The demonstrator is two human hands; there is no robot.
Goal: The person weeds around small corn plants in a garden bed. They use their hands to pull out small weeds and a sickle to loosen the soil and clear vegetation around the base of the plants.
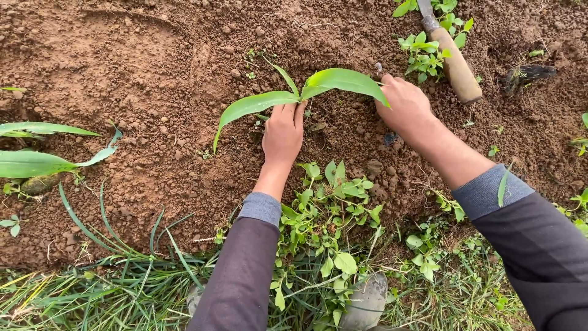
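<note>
Nearest you, at the bottom edge, the toes of your grey shoes [366, 300] stand in the grass and leafy weeds [331, 208] that border the plot. From there both of your dark sleeves reach forward over the bare brown soil [141, 79].

The young seedling [306, 95], with its two long green blades, already stands upright in the ground between your hands, so the planting itself looks done. The earth about its foot is loose and crumbly, and what seems left is to firm it in and clear the weeds close by.

Your left hand [283, 132] lies palm down, fingers held together and flat, with the fingertips right at the base of the seedling, touching the soil there. Your right hand [405, 109] rests on the soil just right of the plant, under the tip of the right blade, fingers loosely curled down into the earth; it grips nothing that shows. A wooden-handled tool [456, 67] lies untouched on the ground just beyond your right hand, among small weeds.
</note>
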